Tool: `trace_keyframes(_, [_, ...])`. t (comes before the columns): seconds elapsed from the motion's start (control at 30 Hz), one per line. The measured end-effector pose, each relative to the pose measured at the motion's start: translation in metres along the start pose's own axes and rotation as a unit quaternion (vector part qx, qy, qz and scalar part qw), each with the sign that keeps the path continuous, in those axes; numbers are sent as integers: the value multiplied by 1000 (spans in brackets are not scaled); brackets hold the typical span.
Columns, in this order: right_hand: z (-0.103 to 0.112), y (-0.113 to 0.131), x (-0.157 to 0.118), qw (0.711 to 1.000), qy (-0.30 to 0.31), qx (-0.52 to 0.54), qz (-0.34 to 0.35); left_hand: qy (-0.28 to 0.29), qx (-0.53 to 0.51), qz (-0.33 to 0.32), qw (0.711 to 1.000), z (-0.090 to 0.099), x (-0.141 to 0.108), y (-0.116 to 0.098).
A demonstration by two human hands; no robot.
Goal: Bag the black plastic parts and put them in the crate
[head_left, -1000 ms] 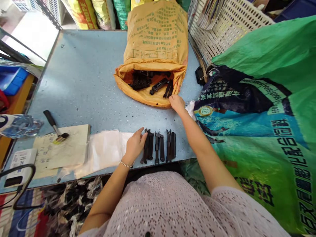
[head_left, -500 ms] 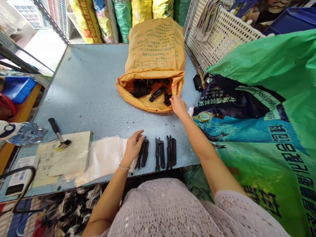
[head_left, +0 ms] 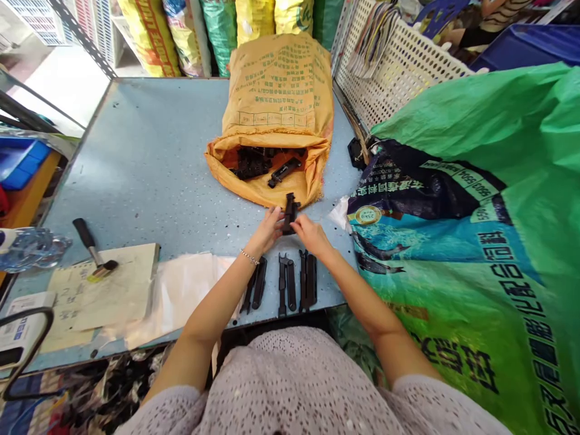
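Between my two hands, just in front of the sack's mouth, is a small black plastic part (head_left: 290,211). My right hand (head_left: 310,232) pinches its lower right side. The fingers of my left hand (head_left: 268,229) close against its left side. An orange woven sack (head_left: 276,90) lies with its mouth toward me, and several black plastic parts (head_left: 254,162) show inside. Below my hands, black pieces lie in pairs: a left pair (head_left: 258,284), partly behind my left wrist, a middle pair (head_left: 286,283) and a right pair (head_left: 308,280).
Left on the blue table (head_left: 149,133) are clear plastic bags (head_left: 185,290), a brush (head_left: 93,244) on a cardboard sheet (head_left: 131,284) and a water bottle (head_left: 34,246). A large green sack (head_left: 453,284) borders the right side, below a white perforated basket (head_left: 385,78).
My right hand has come out of the sack's mouth with a black part, moving toward me and left. My left hand has left the black pairs and moved up to meet it.
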State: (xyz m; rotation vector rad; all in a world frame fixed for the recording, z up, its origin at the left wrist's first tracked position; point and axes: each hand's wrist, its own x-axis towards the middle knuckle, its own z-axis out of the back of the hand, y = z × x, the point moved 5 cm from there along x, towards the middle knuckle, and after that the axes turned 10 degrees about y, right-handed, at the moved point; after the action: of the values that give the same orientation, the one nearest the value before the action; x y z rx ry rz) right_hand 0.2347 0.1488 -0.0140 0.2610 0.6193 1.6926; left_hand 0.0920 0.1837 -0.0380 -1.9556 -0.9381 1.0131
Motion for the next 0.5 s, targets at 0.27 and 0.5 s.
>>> trace_keyframes(0.27, [17,26,-7,992,-73,107,4,20,142,-67,987,-2,-79,-9])
trace_keyframes(0.5, [-22,66,0,950,105,284,77,-54,221,-130,965,18,-106,-6])
